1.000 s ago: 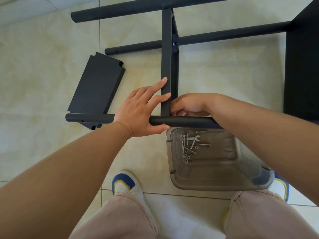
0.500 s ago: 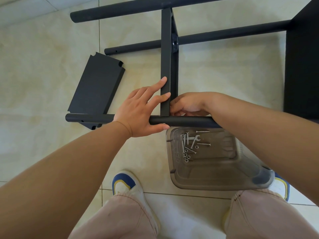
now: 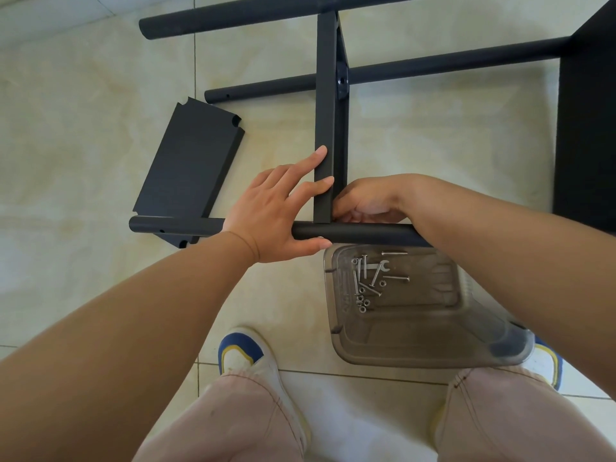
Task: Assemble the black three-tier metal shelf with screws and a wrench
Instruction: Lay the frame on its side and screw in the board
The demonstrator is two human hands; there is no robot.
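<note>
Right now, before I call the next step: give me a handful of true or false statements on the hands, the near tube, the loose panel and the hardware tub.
1. The left hand lies over the near tube with its fingers on the upright shelf panel. True.
2. The wrench is in the right hand. False: it lies in the clear plastic tub among the screws.
3. The loose shelf panel lies flat on the floor, left of the hands. True.
4. The tub sits beyond the tubes, far from the feet. False: it sits on the near side of the near tube, by the shoes.
5. The right hand's fingers are curled at the joint of panel and tube. True; what they hold is hidden.
</note>
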